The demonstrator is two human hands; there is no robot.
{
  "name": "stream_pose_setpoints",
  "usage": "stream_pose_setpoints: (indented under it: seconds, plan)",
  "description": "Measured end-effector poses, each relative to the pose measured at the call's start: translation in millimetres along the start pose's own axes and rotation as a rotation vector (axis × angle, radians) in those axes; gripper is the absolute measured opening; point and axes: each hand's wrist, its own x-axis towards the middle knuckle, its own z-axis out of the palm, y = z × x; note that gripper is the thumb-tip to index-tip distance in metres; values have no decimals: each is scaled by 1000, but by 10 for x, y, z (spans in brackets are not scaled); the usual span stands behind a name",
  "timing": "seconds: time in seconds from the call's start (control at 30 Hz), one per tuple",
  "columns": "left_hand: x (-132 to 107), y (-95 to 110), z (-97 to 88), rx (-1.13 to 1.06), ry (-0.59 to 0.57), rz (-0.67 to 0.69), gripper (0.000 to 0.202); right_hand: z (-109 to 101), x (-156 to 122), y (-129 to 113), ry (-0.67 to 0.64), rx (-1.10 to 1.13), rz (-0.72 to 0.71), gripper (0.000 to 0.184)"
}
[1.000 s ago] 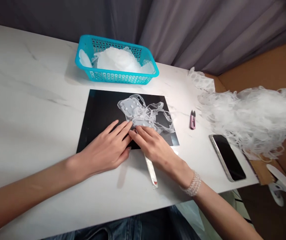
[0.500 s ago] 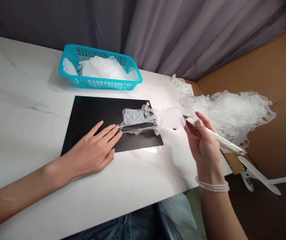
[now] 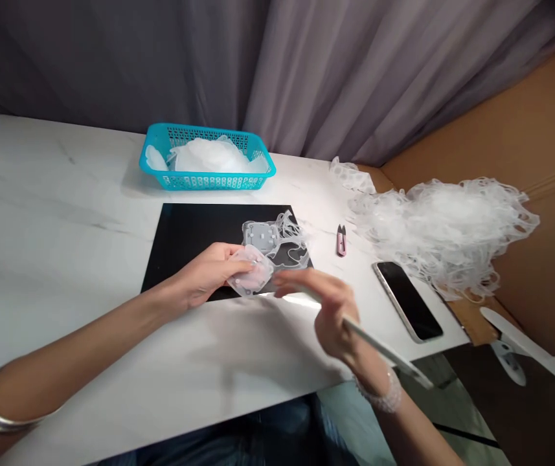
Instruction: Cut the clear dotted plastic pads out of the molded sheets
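Over the white counter [image 3: 78, 272], has let the strands [image 3: 287, 228] slacken at two o'clock on the black mat [image 3: 194, 233]; now pinches the translucent piece [image 3: 254, 282], apparently freed, in the left hand [image 3: 212, 268] at four. Still grips the slim tool [image 3: 388, 353] in the right hand [image 3: 333, 307], nearby.

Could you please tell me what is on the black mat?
A grayish knobbed piece and tangled translucent strips lie on the black mat. The left hand and the translucent piece it holds cover part of it; anything beneath cannot be seen.
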Motion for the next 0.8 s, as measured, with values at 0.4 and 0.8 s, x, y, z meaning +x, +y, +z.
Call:
stream_pose_setpoints:
  seconds: [0.4,0.8]
  plan:
    - [-11,7,-127,6,188,60,31,141,434,781,-47,116,74,28]
    - [-63,189,-349,-201,335,182,17,-189,310,1008,100,-86,127,27]
